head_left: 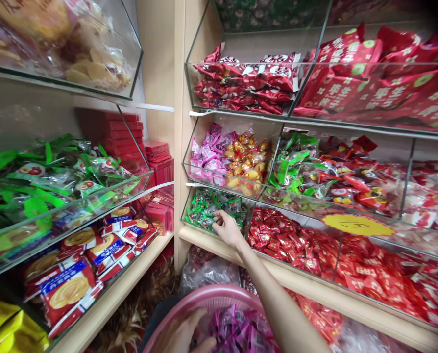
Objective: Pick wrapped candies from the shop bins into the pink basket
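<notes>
My right hand (227, 228) reaches into the lowest clear bin at the corner, which holds green-wrapped candies (204, 206). Its fingertips are at the candies, thumb and forefinger slightly apart, and I see nothing between them. Low in the picture, a pink plastic basket (219, 290) contains purple-wrapped candies (237, 331). My left hand (184, 331) is over the basket's left side, blurred by motion, with its fingers apart and no item visible in it. The bottom edge cuts off part of the basket and this hand.
Red-wrapped candies (278, 235) fill the bin to the right, below a yellow price tag (357, 225). Pink and gold candies (248, 157) lie one tier up. Packaged biscuits (70, 289) and green packets (53, 171) occupy the left shelves. Wooden shelf edges (200, 239) run along both sides.
</notes>
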Motion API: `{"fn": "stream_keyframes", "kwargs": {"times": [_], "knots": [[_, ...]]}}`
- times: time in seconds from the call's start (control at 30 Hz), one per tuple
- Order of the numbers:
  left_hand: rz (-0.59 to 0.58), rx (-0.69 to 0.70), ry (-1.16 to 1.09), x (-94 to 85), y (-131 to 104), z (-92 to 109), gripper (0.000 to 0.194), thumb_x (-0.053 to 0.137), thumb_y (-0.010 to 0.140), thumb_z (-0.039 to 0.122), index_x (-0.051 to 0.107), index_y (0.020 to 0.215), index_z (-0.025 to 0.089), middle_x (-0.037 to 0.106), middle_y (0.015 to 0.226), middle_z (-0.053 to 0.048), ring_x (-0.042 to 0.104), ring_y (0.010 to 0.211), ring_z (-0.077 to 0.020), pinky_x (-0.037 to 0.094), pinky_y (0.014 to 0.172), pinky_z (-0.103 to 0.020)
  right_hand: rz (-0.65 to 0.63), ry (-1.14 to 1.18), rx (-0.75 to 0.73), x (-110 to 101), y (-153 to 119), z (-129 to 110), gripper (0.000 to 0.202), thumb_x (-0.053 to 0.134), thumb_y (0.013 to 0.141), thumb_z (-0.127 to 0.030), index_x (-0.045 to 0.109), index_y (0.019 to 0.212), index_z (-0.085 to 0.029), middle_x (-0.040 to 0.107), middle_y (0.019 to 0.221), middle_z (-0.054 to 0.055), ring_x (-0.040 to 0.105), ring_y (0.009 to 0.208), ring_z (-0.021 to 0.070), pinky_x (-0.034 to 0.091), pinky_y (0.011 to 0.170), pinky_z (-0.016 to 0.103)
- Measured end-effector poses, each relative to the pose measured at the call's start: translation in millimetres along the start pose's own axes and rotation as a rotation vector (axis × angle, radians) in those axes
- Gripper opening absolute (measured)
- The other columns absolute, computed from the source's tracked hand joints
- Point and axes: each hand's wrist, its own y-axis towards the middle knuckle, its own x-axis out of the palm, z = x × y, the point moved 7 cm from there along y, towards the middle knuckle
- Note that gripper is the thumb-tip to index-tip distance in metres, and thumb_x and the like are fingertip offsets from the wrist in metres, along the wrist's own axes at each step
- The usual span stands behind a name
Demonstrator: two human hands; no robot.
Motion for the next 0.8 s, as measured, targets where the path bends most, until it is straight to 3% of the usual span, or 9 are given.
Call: {"fn": "stream_keyframes", "kwargs": {"times": [0.17, 0.37, 0.5, 0.67, 0.8], "knots": [[0.131, 0.103, -0.030, -21.6, 8, 21, 0.027, 0.061, 0.070, 0.044, 0.069, 0.093, 0.033, 0.070, 0.092, -0.001, 0.060, 0.082, -0.0223, 0.044, 0.077, -0.026, -0.067, -0.001, -0.023, 5, 0, 4, 0.030, 0.057, 0.060, -0.015, 0.057, 0.090, -0.021, 0.057, 0.074, -0.003, 0.049, 0.061, 0.0125, 0.040, 0.059, 0.024], [0.235, 0.168, -0.048, -39.9, 31, 43, 0.027, 0.058, 0.073, 0.043, 0.068, 0.092, 0.026, 0.068, 0.080, -0.001, 0.057, 0.064, -0.0157, 0.043, 0.062, -0.021, -0.036, 0.014, -0.011, 1, -1, 1, 0.007, 0.057, 0.070, -0.025, 0.061, 0.072, -0.020, 0.058, 0.062, -0.001, 0.051, 0.058, 0.0144, 0.039, 0.059, 0.026], [0.239, 0.203, -0.166, -50.6, 52, 49, 0.027, 0.056, 0.075, 0.042, 0.066, 0.088, 0.020, 0.064, 0.064, 0.000, 0.053, 0.050, -0.0118, 0.040, 0.050, -0.020, 0.010, 0.088, 0.001, -5, 0, -7, 0.020, 0.055, 0.075, -0.037, 0.060, 0.071, -0.019, 0.059, 0.063, 0.000, 0.051, 0.058, 0.0140, 0.039, 0.058, 0.025], [0.334, 0.183, -0.454, -74.4, 85, 51, 0.032, 0.061, 0.070, 0.040, 0.062, 0.088, 0.014, 0.064, 0.074, -0.003, 0.059, 0.056, -0.0121, 0.041, 0.044, -0.018, 0.041, 0.202, 0.028, -9, 1, -11, 0.035, 0.046, 0.080, -0.049, 0.055, 0.067, -0.018, 0.055, 0.059, -0.001, 0.049, 0.056, 0.0128, 0.040, 0.056, 0.024], [0.395, 0.219, -0.590, -84.8, 109, 65, 0.037, 0.064, 0.067, 0.038, 0.059, 0.094, 0.013, 0.065, 0.083, -0.006, 0.061, 0.058, -0.0116, 0.045, 0.046, -0.019, 0.007, 0.240, 0.034, -8, 2, -13, 0.034, 0.048, 0.079, -0.049, 0.053, 0.065, -0.018, 0.055, 0.058, -0.001, 0.050, 0.056, 0.0129, 0.040, 0.056, 0.024]]}}
